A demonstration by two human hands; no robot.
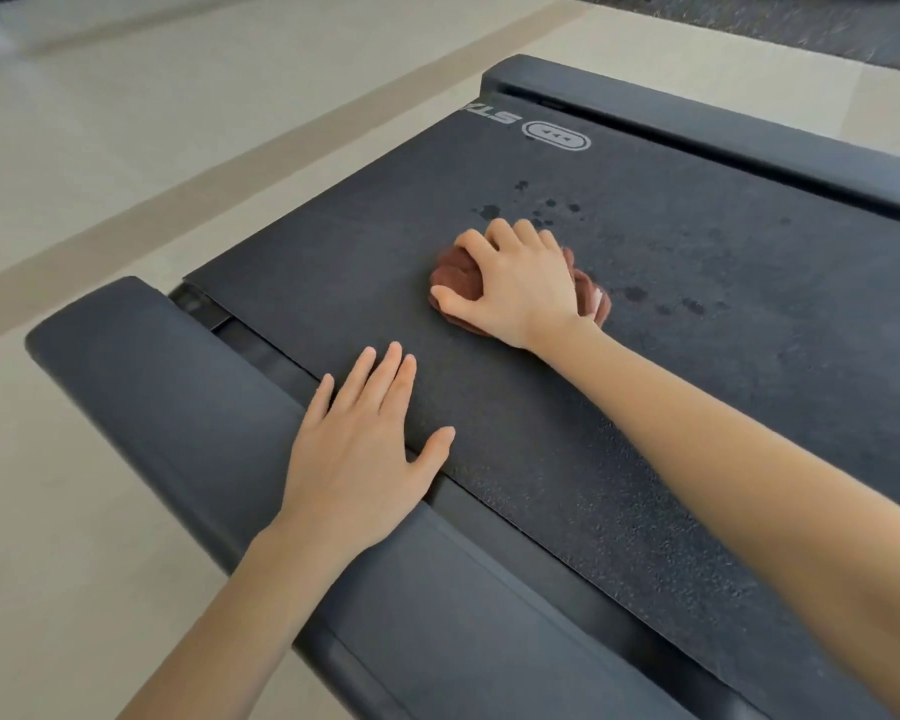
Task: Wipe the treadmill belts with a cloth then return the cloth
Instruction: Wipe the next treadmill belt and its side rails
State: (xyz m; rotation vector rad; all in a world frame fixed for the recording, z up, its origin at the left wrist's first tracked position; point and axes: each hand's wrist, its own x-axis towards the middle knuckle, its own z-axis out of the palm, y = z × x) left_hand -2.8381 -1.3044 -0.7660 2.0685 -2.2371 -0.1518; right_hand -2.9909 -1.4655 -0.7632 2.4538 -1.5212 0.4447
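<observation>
Right hand [518, 285] holds cloth [449, 275] (bunched).

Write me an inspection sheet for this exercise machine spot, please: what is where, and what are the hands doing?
Surface: black treadmill belt, textured, with dark spots, seemingly wet, beyond and to the right of the cloth.
Job's things: bunched brown cloth on the belt, under the right hand.
Clutter: nothing seen.
Grips: right hand grips the cloth and presses it on the belt; left hand lies flat, fingers straight, across the side rail and the belt's edge.
Cables: nothing seen.
Surroundings: pale floor with a darker stripe; dark mat at the far right.
</observation>
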